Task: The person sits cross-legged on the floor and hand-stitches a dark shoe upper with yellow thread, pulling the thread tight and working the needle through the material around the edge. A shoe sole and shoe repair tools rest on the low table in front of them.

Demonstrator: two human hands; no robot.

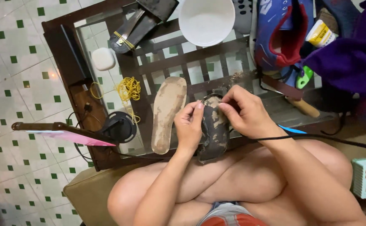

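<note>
1. White floor tiles (pixel 19 79) with small green squares spread under a dark wooden table with a glass top (pixel 107 75), seen from above.
2. One left hand (pixel 189 125) holds one dark, worn sole piece (pixel 214 129), fingers curled close around its left edge, thumb on its face.
3. One right hand (pixel 243 113) pinches the top end of the same sole piece, fingertips narrow and pressed together on it.
4. That sole piece sits upright between both hands, just above the person's crossed bare knees and at the table's near edge.
5. One tan insole (pixel 168 113) lies flat on the glass, just beside the left hand.
6. One white bowl (pixel 206 21) stands at the far side of the table.
7. One heap of yellow rubber bands (pixel 128 88) lies left of the insole; how many bands cannot be counted.
8. One blue and red shoe (pixel 281 31) rests at the far right.
9. One black cord (pixel 317 137) runs across the right wrist.
10. One white bar (pixel 103 58) lies near the table's left rail.
</note>
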